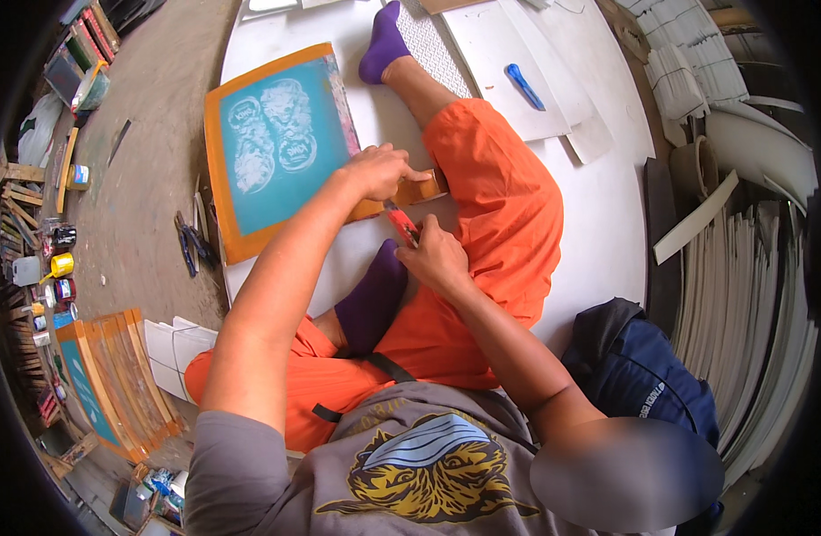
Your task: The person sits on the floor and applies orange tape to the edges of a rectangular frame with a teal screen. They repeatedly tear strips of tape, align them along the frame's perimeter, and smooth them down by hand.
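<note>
Off to our left we've got a yellow tub (62, 265) and a smeared bucket (91, 87), insides too small to make out. Our right hand (439, 257) is wrapped round a red tool (402, 225); our left hand (381, 171) is at a brown strip (435, 186) beside the screen frame (281, 147), pinching or pressing, can't tell which. Frame's lying on our white table (598, 232), bare concrete-looking floor (156, 116) left, stacked pale sheets (732, 339) right.

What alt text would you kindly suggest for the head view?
A seated person holds a red tool in the right grip, the left grip by a brown, tape-like item. Nearby on the white surface lies a brown-framed teal panel bearing two pale, sole-shaped prints.
</note>
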`<action>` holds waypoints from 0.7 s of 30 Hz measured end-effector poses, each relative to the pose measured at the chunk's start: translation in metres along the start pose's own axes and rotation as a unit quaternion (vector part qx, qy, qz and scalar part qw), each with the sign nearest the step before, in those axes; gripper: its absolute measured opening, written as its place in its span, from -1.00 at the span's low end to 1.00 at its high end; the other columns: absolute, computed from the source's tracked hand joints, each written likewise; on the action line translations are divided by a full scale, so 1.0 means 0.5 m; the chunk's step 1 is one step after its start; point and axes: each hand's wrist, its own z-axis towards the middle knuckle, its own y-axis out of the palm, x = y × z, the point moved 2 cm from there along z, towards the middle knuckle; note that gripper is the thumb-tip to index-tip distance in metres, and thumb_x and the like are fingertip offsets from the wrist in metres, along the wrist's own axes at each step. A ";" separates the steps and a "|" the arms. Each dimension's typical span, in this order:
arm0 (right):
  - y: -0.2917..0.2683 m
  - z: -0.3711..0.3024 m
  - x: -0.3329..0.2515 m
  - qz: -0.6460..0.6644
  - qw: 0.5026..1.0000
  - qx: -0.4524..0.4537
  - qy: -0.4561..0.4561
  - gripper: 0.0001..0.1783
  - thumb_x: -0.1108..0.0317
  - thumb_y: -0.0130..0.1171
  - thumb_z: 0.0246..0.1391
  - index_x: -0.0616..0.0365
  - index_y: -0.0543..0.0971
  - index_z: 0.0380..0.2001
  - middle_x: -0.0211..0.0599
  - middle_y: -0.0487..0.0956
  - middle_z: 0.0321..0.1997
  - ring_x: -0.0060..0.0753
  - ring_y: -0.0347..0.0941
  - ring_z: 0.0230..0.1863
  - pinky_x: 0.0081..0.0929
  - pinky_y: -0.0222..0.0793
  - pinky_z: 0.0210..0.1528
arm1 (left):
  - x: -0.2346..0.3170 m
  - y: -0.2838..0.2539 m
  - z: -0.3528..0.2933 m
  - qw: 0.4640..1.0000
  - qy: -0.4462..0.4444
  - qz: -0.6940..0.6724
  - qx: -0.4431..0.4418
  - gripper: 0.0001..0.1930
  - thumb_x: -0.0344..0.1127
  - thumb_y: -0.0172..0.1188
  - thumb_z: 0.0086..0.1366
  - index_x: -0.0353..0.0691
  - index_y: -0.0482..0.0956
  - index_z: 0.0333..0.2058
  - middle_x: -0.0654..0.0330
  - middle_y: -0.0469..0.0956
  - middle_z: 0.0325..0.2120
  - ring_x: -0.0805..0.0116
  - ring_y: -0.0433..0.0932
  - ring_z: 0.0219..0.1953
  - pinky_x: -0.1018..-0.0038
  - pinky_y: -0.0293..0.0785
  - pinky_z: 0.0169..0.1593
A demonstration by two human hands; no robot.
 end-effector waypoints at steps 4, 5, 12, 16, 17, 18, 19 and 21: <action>0.048 0.026 0.015 0.126 0.992 0.017 0.009 -0.60 0.22 0.08 0.14 0.44 0.50 -0.20 0.44 0.62 -0.22 0.51 0.56 -0.08 0.21 0.43 0.03 | 0.009 -0.012 0.001 1.000 0.006 0.014 0.004 -0.22 -0.63 0.10 0.16 0.51 0.58 0.22 0.34 0.59 0.12 0.14 0.49 0.14 0.24 0.40 0.32; 0.058 0.034 0.017 0.153 0.988 0.016 0.013 -0.60 0.22 0.07 0.15 0.45 0.48 -0.19 0.46 0.61 -0.22 0.53 0.55 -0.08 0.22 0.42 0.04 | 0.009 -0.012 0.004 1.000 0.011 0.017 0.006 -0.23 -0.62 0.12 0.16 0.51 0.58 0.22 0.35 0.59 0.11 0.14 0.49 0.14 0.25 0.40 0.32; 0.086 0.056 0.015 0.147 0.989 0.011 0.032 -0.57 0.19 0.02 0.22 0.48 0.52 -0.19 0.47 0.59 -0.19 0.46 0.55 -0.02 0.09 0.42 0.06 | 0.020 -0.016 0.007 1.000 -0.003 0.001 -0.012 -0.21 -0.66 0.11 0.14 0.47 0.60 0.21 0.41 0.58 0.13 0.18 0.46 0.13 0.25 0.36 0.34; 0.099 0.069 0.027 0.150 0.988 0.015 0.024 -0.55 0.19 0.01 0.23 0.49 0.52 -0.19 0.47 0.60 -0.20 0.46 0.56 -0.05 0.10 0.45 0.04 | 0.022 -0.016 0.009 1.000 -0.003 -0.006 -0.011 -0.23 -0.66 0.13 0.13 0.47 0.61 0.19 0.40 0.59 0.12 0.19 0.46 0.13 0.27 0.37 0.34; 0.100 0.073 0.029 0.152 0.988 0.013 0.023 -0.55 0.19 0.01 0.23 0.50 0.52 -0.19 0.47 0.60 -0.20 0.46 0.57 -0.06 0.10 0.46 0.03 | 0.021 -0.015 0.009 1.000 -0.003 -0.004 -0.011 -0.22 -0.66 0.13 0.13 0.47 0.61 0.19 0.40 0.59 0.12 0.19 0.47 0.13 0.27 0.38 0.34; 0.102 0.076 0.030 0.154 0.988 0.007 0.029 -0.55 0.19 0.01 0.23 0.50 0.52 -0.18 0.46 0.61 -0.20 0.45 0.58 -0.08 0.10 0.47 0.01 | 0.021 -0.014 0.010 1.000 -0.003 -0.002 -0.010 -0.22 -0.66 0.13 0.13 0.47 0.61 0.19 0.40 0.59 0.12 0.20 0.47 0.13 0.27 0.38 0.33; 0.104 0.081 0.032 0.157 0.987 0.003 0.036 -0.55 0.19 0.01 0.23 0.50 0.52 -0.18 0.45 0.61 -0.20 0.43 0.59 -0.09 0.09 0.49 0.00 | 0.022 -0.014 0.010 1.000 -0.003 0.000 -0.010 -0.22 -0.66 0.13 0.13 0.47 0.61 0.19 0.40 0.59 0.12 0.20 0.47 0.13 0.27 0.38 0.33; 0.108 0.088 0.035 0.148 0.988 0.007 0.037 -0.55 0.19 0.00 0.23 0.51 0.53 -0.17 0.44 0.62 -0.20 0.40 0.61 -0.12 0.07 0.51 -0.04 | 0.024 -0.015 0.010 1.000 -0.004 -0.003 -0.005 -0.23 -0.64 0.14 0.13 0.46 0.61 0.19 0.40 0.60 0.12 0.20 0.47 0.12 0.27 0.38 0.33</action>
